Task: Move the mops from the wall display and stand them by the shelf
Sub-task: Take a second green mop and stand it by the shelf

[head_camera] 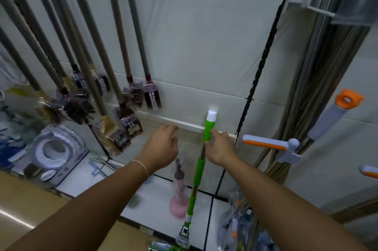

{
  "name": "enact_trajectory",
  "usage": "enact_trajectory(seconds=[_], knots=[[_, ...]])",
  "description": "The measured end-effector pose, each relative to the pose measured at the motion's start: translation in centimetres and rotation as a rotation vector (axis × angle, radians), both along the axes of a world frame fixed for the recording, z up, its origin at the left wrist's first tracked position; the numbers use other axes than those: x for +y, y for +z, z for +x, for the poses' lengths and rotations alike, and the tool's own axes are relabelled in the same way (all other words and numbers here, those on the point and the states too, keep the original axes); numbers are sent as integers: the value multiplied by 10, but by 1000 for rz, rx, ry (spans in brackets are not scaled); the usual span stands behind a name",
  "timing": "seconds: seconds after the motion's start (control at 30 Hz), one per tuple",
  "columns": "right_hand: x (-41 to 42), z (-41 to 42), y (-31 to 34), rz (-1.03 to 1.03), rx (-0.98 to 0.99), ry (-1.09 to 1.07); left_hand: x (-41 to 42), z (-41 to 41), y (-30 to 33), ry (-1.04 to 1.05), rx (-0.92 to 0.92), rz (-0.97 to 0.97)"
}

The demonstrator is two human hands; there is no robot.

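Left of the green mop (199,169), a row of long-handled brushes (131,95) hangs on the white wall (204,46), their wrapped bristle heads pointing down. Below them, farther left of the mop, packaged toilet seats (54,148) lean near the floor. Your left hand (161,148) hovers just left of the mop's handle, apart from it, fingers loosely curled and holding nothing; a thin band circles the wrist. A pink plunger (179,195) stands on the floor just left of the mop's shaft, below that hand. The mop itself stands almost upright at centre, white cap on top, green grip sleeves down the shaft, its labelled head near the bottom edge of the view. Your right hand (219,147) meets the handle from the right: thumb and fingertips pinch the upper green grip below the white cap, the rest of the hand lying to the handle's right. Right of the mop runs a black slotted upright (263,56), then orange-and-grey mop handles (327,120) leaning beyond it.
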State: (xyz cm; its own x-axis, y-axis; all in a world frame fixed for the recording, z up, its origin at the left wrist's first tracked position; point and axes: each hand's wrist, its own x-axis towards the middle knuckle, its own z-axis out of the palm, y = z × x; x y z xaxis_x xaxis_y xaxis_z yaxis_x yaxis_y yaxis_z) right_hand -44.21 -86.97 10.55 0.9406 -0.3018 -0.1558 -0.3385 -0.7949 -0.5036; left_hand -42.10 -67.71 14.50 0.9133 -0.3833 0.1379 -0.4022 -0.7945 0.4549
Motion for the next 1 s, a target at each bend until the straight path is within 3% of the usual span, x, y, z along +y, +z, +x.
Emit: enact_trajectory(seconds=[0.13, 0.57, 1.0], knots=[[-12, 29, -21, -46, 42, 19, -16, 22, -14, 46, 15, 11], [-30, 91, -59, 70, 35, 85, -43, 57, -39, 114, 43, 46], [-17, 54, -56, 143, -84, 174, -36, 43, -65, 135, 244, 119]])
